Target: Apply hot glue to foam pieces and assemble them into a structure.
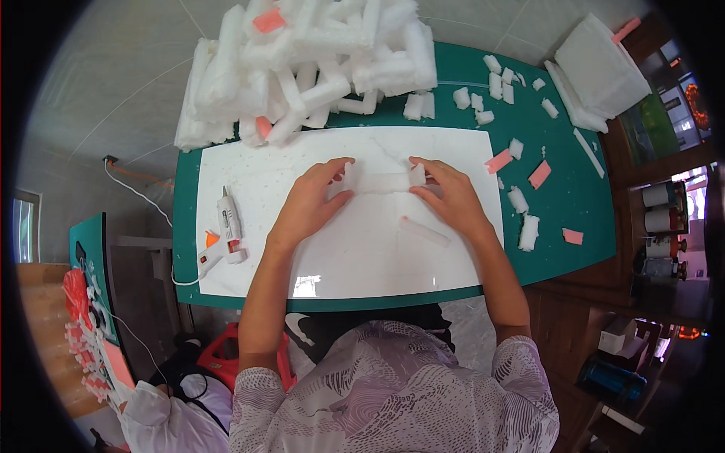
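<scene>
On the white board (355, 257) lies a U-shaped white foam piece (384, 183) with a long middle bar and a short upright block at each end. My left hand (317, 195) closes its fingers and thumb around the left end block. Around the right end block curl the fingers and thumb of my right hand (451, 195). A thin pale strip with a pinkish end (424, 231) lies in front of the foam piece, touched by neither hand. Left of my left forearm, a white hot glue gun (229, 225) with an orange part rests on the board.
Piled white foam frames (317, 68) stand at the back left. Small foam scraps (529, 232) and pink pieces (539, 174) lie scattered over the green table (581, 204) at right. A large white foam block (600, 68) stands back right. Another person (174, 415) sits lower left.
</scene>
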`<action>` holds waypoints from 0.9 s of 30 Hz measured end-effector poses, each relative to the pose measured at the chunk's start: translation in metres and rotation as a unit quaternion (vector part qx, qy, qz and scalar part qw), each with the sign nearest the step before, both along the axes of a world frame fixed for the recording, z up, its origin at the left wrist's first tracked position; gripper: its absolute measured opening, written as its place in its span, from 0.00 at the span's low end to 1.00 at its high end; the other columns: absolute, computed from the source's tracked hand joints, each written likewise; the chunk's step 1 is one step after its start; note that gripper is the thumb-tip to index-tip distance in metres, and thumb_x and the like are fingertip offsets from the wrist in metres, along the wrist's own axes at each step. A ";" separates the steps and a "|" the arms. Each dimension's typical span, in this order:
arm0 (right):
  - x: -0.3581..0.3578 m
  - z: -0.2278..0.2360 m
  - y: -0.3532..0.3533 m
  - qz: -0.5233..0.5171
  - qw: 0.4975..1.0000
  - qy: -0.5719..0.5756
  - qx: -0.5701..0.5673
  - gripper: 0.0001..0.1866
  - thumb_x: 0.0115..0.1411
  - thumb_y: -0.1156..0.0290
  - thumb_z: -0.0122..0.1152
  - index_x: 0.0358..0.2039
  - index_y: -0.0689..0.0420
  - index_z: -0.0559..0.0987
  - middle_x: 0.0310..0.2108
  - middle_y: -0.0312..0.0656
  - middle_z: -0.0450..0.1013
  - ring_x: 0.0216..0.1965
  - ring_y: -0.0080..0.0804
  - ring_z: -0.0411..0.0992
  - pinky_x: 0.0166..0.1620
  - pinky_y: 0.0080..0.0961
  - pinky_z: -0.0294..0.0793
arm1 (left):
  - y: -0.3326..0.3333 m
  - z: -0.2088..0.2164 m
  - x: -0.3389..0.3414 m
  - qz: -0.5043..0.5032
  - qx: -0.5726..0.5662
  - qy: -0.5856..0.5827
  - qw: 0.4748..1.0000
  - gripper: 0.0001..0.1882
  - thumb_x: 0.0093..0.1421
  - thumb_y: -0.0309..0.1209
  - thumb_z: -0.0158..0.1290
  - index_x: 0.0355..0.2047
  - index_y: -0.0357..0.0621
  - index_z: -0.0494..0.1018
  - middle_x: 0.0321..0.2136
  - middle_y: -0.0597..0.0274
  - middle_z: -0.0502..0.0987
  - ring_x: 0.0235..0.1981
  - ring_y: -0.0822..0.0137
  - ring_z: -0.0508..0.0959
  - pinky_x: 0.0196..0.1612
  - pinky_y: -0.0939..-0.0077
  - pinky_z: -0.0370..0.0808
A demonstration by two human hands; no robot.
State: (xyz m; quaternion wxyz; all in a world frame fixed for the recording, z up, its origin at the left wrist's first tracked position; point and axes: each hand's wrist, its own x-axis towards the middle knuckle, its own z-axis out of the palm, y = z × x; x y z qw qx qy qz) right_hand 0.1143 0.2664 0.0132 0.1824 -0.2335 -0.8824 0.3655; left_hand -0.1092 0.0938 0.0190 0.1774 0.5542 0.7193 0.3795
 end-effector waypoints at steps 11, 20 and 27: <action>-0.001 -0.003 -0.001 -0.003 1.000 -0.003 0.020 0.25 0.59 0.70 0.69 0.57 0.56 0.77 0.44 0.48 0.78 0.43 0.41 0.78 0.50 0.31 0.78 | -0.001 0.011 0.004 -0.001 -0.046 0.004 0.999 0.26 0.58 0.25 0.62 0.58 0.45 0.72 0.43 0.53 0.78 0.41 0.57 0.78 0.49 0.66 0.76; -0.002 0.000 -0.001 -0.018 0.999 -0.029 0.014 0.23 0.57 0.72 0.71 0.54 0.57 0.79 0.48 0.47 0.79 0.45 0.38 0.80 0.52 0.29 0.80 | -0.002 0.006 0.004 0.003 -0.010 -0.001 1.000 0.26 0.55 0.26 0.63 0.56 0.47 0.73 0.35 0.55 0.76 0.36 0.60 0.77 0.45 0.68 0.76; -0.003 -0.001 0.000 -0.016 1.000 -0.017 0.009 0.22 0.57 0.72 0.71 0.52 0.58 0.79 0.48 0.46 0.79 0.45 0.38 0.80 0.53 0.29 0.80 | 0.000 0.003 0.003 0.004 -0.016 -0.007 1.000 0.26 0.56 0.26 0.63 0.56 0.47 0.73 0.36 0.55 0.76 0.36 0.61 0.76 0.44 0.68 0.75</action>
